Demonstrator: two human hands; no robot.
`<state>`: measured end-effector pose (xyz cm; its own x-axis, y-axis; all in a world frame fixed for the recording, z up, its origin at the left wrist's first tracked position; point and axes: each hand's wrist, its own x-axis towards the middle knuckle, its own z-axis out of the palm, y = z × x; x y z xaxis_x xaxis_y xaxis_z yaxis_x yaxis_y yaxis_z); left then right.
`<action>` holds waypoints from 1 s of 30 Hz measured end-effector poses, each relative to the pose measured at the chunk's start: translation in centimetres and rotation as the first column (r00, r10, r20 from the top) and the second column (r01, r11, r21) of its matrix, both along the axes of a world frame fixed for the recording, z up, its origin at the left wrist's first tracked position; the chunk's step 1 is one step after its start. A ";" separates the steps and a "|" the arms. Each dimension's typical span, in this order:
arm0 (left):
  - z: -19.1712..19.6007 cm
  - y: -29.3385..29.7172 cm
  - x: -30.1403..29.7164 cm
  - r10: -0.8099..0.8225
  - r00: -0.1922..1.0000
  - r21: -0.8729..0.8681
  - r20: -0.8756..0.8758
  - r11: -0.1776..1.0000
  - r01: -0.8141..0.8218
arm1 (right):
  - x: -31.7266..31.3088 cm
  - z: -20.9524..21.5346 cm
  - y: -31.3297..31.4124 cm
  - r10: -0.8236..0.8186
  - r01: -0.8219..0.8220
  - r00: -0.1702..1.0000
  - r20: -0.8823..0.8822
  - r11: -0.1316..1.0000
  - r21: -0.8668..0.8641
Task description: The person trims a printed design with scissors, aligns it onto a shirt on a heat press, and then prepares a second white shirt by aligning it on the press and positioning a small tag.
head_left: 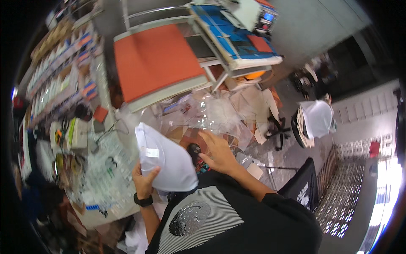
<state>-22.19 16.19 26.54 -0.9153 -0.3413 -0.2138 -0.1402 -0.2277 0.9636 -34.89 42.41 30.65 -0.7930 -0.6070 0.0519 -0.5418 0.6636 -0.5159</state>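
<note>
A folded piece of white cloth (171, 169), smooth and with a small white tag (151, 152) near one edge, is held up in front of my body. My left hand (144, 181) grips its lower left edge, with the thumb lying over the front. What kind of garment the cloth is, if any, I cannot make out. To the right of the cloth, my right hand (220, 154) is held in the air with its fingers stretched and spread, apart from the cloth and holding nothing.
On the left, a table (99, 218) carries clear plastic packets, scissors (111, 163) and boxes. Ahead stand an orange-red flat pad (156, 61) and a blue-topped machine (230, 31). Plastic sheets and cardboard (245, 103) litter the floor. White cloth (316, 118) covers a chair at right.
</note>
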 end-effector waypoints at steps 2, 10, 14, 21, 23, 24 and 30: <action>3.3 0.5 -1.4 -0.301 0.952 -0.297 0.052 0.906 0.303 | -0.6 6.4 -1.9 0.193 -0.219 0.956 -0.219 0.971 -0.099; 9.5 7.2 -5.8 -0.558 0.821 -0.510 0.125 0.673 0.535 | -2.9 2.9 4.1 0.391 -0.420 0.801 0.454 0.907 -0.039; 5.5 9.2 -5.3 -0.516 0.802 -0.559 0.302 0.585 0.587 | -6.4 1.0 10.5 0.308 -0.267 0.807 0.504 0.951 -0.154; 4.6 18.1 -10.4 -0.443 0.816 -0.703 0.373 0.439 0.560 | -8.2 -17.3 17.9 0.426 0.259 0.386 0.818 0.801 -0.539; 4.6 19.0 -10.3 -0.497 0.731 -0.669 0.467 0.342 0.660 | -10.5 -17.3 19.7 0.418 0.234 0.383 0.824 0.819 -0.524; 5.0 20.0 -10.4 -0.525 0.690 -0.632 0.499 0.324 0.704 | -11.7 -20.8 21.2 0.377 0.281 0.420 0.826 0.811 -0.513; 6.7 22.9 -11.8 -0.450 0.729 -0.630 0.516 0.379 0.679 | -20.8 -31.7 35.7 -0.549 0.720 0.498 0.671 0.693 0.033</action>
